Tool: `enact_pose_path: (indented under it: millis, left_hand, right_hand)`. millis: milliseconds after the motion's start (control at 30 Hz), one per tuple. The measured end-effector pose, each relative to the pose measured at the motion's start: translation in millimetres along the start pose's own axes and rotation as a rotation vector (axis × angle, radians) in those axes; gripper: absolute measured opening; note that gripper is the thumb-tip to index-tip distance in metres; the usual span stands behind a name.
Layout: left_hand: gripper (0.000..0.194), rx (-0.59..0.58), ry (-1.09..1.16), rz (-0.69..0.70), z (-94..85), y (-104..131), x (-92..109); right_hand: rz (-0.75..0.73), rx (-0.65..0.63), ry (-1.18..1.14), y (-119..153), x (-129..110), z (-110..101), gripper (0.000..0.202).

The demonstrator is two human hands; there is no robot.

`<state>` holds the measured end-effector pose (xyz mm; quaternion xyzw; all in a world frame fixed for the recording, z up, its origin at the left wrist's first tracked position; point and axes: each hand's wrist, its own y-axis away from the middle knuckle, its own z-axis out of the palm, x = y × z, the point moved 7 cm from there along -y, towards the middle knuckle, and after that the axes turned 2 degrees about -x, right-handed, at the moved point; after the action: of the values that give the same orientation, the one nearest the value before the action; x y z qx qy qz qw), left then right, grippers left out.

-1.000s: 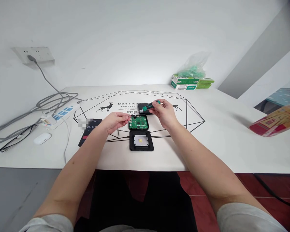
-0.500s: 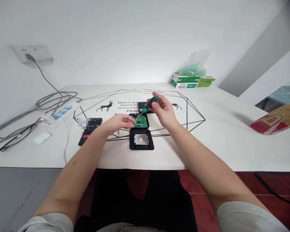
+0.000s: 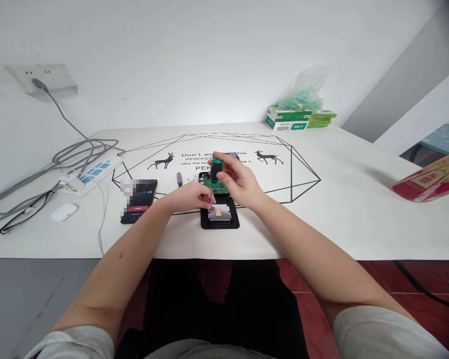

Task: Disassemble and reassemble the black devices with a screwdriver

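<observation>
My right hand [image 3: 239,180] is wrapped round the green and black handle of a screwdriver [image 3: 217,170], which stands nearly upright with its tip down. My left hand [image 3: 194,195] has its fingertips pinched at the screwdriver's thin shaft, above the upper left part of a black cover [image 3: 230,225]. A metal plate [image 3: 224,213] with a small yellowish pad lies in that cover. Just behind it is a green circuit board [image 3: 221,188] in a black case, partly hidden by my hands. Whether a screw is at the tip is too small to tell.
A phone [image 3: 144,199] and a small second screwdriver [image 3: 179,179] lie to the left. Farther left are a power strip [image 3: 97,172], cables, glasses and a white earphone case [image 3: 65,212]. Green boxes [image 3: 290,115] stand at the back, a red and yellow package [image 3: 426,182] at the right.
The screwdriver has gone from slanted to nearly upright and moved left and toward me. My left hand has shifted slightly toward me, from the board to the cover.
</observation>
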<state>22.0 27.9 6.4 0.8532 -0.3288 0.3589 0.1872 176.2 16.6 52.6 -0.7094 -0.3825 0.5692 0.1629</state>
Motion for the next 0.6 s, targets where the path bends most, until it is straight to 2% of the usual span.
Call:
enact_pose_path:
  millis: [233, 500, 600]
  left_hand:
    - [0.014, 0.014, -0.006, -0.007, 0.6, 1.8, 3.0]
    - [0.019, 0.017, -0.085, -0.013, -1.1, 2.6, 7.9]
    - [0.02, 0.004, -0.091, -0.007, -2.2, 4.2, 7.8]
  right_hand:
    - [0.004, -0.007, 0.035, 0.0, -0.3, 4.2, 0.05]
    - [-0.141, 0.042, 0.107, -1.3, -5.4, 4.5, 0.043]
    - [-0.151, 0.049, 0.147, -2.2, -9.6, 1.5, 0.042]
